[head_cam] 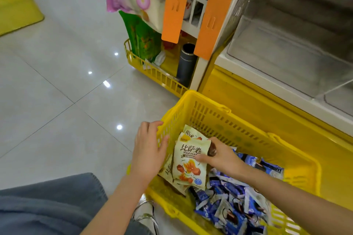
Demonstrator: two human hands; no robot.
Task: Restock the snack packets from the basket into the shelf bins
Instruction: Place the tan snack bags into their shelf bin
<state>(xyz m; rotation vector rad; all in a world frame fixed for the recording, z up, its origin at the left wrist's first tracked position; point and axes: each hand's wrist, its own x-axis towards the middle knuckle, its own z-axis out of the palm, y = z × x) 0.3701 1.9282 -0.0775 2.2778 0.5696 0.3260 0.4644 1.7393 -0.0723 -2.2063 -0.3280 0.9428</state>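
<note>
Lettering on the cream packet (189, 160) reads "比萨卷" over "BISA JUAN", above a picture of orange-red pieces and a small round blue mark at the lower corner. The right hand (219, 156) grips this packet, thumb laid across the printed front and the other fingers curled behind it. The packet stands on edge at the front of a small stack of like packets inside the yellow basket (215, 118).

The left hand (149, 150) rests on the basket's end wall, its fingers relaxed and slightly spread against the plastic lattice, holding nothing. Below and to the right of the right fingers lies a loose heap of glossy blue packets (229, 196); their print is too small to read.

The basket's far rim sits just beside the shelf's yellow base. Well beyond the right fingers, up the shelf, are clear bins (286, 44) with shiny, see-through walls. Ahead of the left fingers stand two flat orange strips (176, 4), hanging bags (145, 40) in pink and green, a dark cylinder (186, 63) and a low yellow wire rack (152, 74). Left of the left fingers stretches a wide run of polished grey floor (57, 82) tiles
</note>
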